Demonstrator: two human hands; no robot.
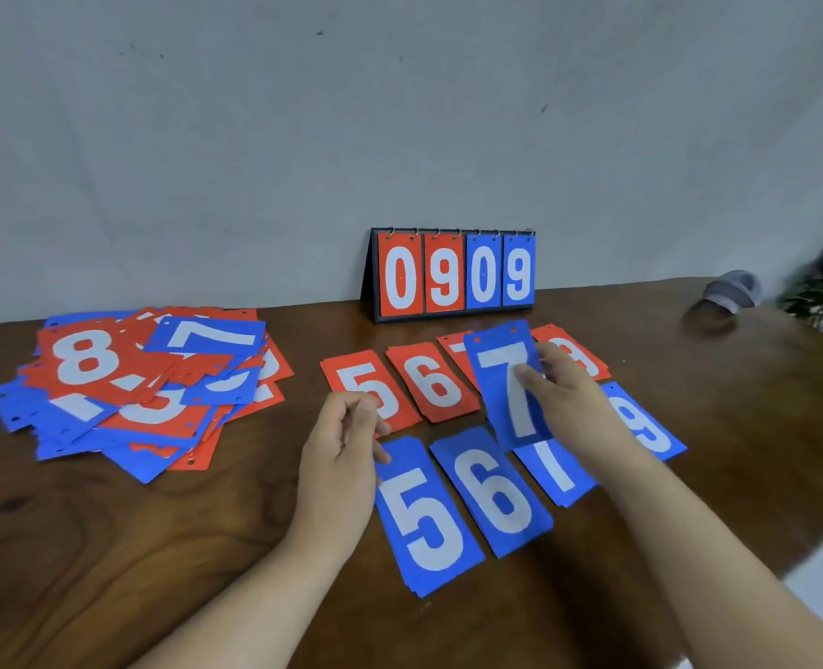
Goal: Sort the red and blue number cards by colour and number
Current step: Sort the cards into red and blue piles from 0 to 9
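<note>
1. Nearest me on the brown wooden table (110, 548) lies a row of flat blue number cards: blue 5 card (429, 519), blue 6 card (491, 494), blue 7 card (556, 470) and blue 9 card (651, 427). They run left to right so each number keeps its own place.
2. My left hand (342, 456) rests by the blue 5 card's far left corner, fingers loosely curled, grasping nothing I can see.
3. My right hand (569, 398) pinches a loose blue 7 (501, 374), tilted above the blue 7 card, which is probably where it belongs.
4. Behind runs the red row: red 5 card (361, 379), red 6 card (431, 381), red 7 card (455, 347), red 8 card (578, 354).
5. Far left waits the jumbled heap of unsorted red and blue cards (134, 388). The tent-shaped flip scoreboard (453, 275) stands at the wall, reading 0909.
</note>
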